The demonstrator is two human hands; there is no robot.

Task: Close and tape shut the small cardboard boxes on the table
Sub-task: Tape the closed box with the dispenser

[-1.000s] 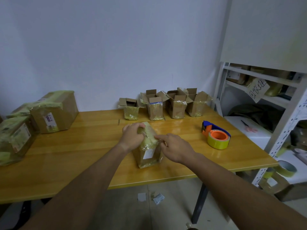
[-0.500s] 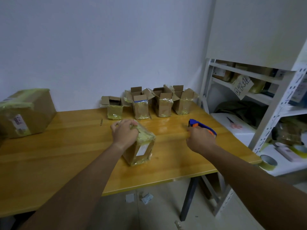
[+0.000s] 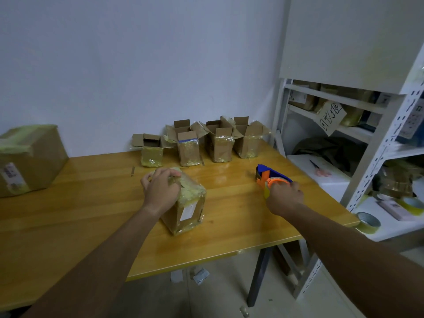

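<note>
A: Small box [image 3: 183, 203] sits mid-table, left hand [image 3: 160, 191] curled over its closed flaps.

B: Yep — right hand [image 3: 283, 198] at 3 o'clock wraps the tape dispenser [image 3: 270, 177]. Next: bring it over, seal the top. Four open boxes [image 3: 199, 141] wait at 12.

White metal shelving [image 3: 376, 134], large taped carton [image 3: 27, 161], wooden table [image 3: 91, 226].

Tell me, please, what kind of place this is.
Probably a small packing or parcel room. Open cardboard boxes stand on a wooden table, the right hand is on a tape dispenser, and a metal shelf holds parcels.
</note>
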